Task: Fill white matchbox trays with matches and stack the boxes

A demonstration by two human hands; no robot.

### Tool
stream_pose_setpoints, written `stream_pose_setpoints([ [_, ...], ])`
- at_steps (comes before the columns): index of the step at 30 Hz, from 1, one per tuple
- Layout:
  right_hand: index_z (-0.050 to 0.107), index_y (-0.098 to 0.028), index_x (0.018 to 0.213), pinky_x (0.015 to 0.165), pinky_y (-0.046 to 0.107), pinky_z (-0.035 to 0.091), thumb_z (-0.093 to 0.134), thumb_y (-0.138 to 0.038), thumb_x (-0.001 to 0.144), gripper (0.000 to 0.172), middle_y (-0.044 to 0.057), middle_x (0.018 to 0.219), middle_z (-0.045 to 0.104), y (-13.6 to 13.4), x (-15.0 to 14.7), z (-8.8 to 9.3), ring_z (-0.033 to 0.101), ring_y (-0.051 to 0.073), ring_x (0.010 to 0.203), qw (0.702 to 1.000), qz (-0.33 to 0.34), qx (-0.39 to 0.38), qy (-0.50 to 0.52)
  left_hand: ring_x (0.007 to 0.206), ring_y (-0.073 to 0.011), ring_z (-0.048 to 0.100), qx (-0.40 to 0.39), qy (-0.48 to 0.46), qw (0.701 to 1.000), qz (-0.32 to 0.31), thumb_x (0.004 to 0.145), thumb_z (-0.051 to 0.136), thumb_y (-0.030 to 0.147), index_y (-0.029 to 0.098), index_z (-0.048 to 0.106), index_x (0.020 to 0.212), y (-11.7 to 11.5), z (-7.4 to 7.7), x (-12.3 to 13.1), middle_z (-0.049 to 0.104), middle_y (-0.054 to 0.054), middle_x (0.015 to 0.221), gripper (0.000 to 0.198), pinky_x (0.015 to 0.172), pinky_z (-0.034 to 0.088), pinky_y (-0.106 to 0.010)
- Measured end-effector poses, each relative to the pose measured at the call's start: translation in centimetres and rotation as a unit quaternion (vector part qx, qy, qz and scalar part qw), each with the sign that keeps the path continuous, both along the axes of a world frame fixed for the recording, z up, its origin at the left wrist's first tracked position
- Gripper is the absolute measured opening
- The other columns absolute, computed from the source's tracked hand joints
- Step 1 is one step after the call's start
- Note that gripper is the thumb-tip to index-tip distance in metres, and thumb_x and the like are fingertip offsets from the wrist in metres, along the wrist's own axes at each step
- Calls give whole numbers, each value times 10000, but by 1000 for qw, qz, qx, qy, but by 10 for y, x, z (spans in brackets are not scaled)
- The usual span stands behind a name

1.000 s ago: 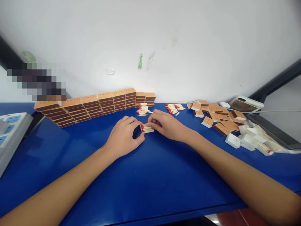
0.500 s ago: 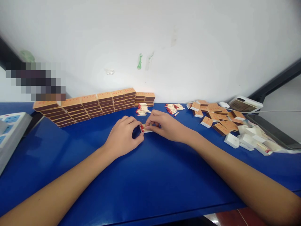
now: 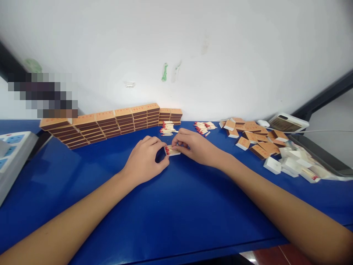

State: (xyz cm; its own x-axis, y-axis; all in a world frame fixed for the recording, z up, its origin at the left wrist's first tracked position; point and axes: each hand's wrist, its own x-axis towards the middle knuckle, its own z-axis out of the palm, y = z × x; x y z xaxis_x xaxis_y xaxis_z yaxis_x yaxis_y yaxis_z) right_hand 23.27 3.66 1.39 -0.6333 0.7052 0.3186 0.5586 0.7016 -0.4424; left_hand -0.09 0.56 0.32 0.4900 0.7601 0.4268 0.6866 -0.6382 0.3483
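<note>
Two hands are at work on the blue table [image 3: 176, 213]: the left hand [image 3: 145, 160] and the right hand [image 3: 194, 147], with one open tray of matches [image 3: 172, 150] between them.

Far behind them lie two loose heaps of red-tipped matches, one heap [image 3: 167, 128] to the left and one heap [image 3: 204, 127] to the right.

Along the far wall, the stacked matchboxes [image 3: 110, 123] stand in about nine columns; the boxes in each are too small to count.

At far right lie over a dozen scattered box sleeves [image 3: 255, 136] and several white trays [image 3: 292, 163].

One power strip [image 3: 12, 154] sits at far left.
</note>
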Motion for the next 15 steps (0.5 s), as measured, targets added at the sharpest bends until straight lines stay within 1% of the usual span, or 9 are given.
stream_pose_setpoints([
  [6,674,-187,993,756,302,449,621,-190,1021,61,44,964,561,-2,-2,1,566,174,846,1000,5,5,2,1011,-270,632,2,5,1000,2,935,664,261,187,755,1112,0,0,0,754,-63,1072,212,927,553,-458],
  [11,724,-199,1022,794,315,467,581,-156,1029,150,50,960,566,-3,-2,4,579,186,888,999,33,-1,7,1005,-269,625,-1,7,1000,2,927,671,261,183,756,1104,0,0,0,753,-59,1066,211,911,556,-456],
  [15,763,-199,1046,789,315,471,596,-132,1016,183,49,959,558,-4,-1,8,580,180,878,999,41,-21,13,1022,-270,628,-3,6,1000,4,928,670,266,192,753,1117,0,0,0,751,-57,1078,220,917,555,-456],
])
